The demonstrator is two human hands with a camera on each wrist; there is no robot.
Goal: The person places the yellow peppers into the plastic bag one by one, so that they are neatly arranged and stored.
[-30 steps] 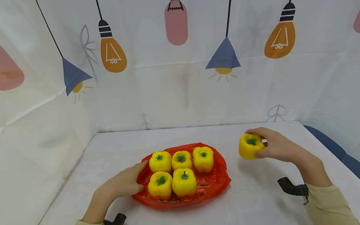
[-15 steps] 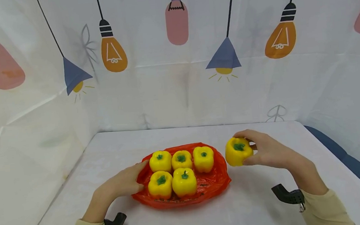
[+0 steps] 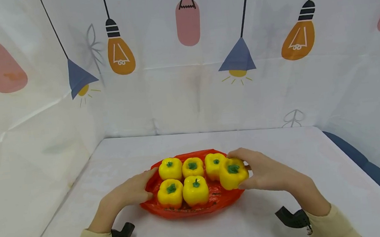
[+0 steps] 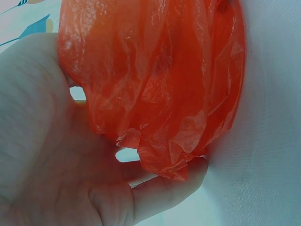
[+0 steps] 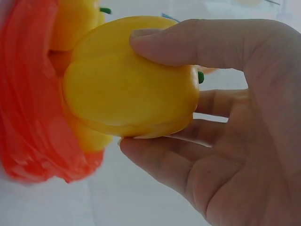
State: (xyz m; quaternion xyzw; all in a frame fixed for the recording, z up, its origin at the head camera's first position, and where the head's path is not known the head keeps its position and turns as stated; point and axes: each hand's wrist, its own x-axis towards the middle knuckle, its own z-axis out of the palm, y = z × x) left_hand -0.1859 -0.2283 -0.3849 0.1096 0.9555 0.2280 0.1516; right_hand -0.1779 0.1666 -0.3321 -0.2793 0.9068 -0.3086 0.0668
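My right hand [image 3: 265,170] pinches a yellow bell pepper [image 3: 233,173] between thumb and fingers, its green stem facing up. That pepper [image 5: 127,80] is over the right side of a shallow tray [image 3: 222,202] covered in red plastic, overlapping another pepper in the head view. Several yellow bell peppers [image 3: 195,191] sit in the tray, in two rows toward its left and middle. At the tray's left end, my left hand [image 3: 128,191] holds the rim, thumb and fingers spread around it. Crinkled red plastic [image 4: 155,80] lies between them in the left wrist view.
The tray rests on a white-covered table [image 3: 118,151]. A white curtain [image 3: 171,97] with printed lamps hangs behind and on the left. Something dark blue [image 3: 370,166] stands beyond the table's right edge. Each wrist wears a black mount [image 3: 123,233].
My right hand has moved left with its bell pepper, from above the table at right to over the tray's right side. The left hand and tray have stayed put.
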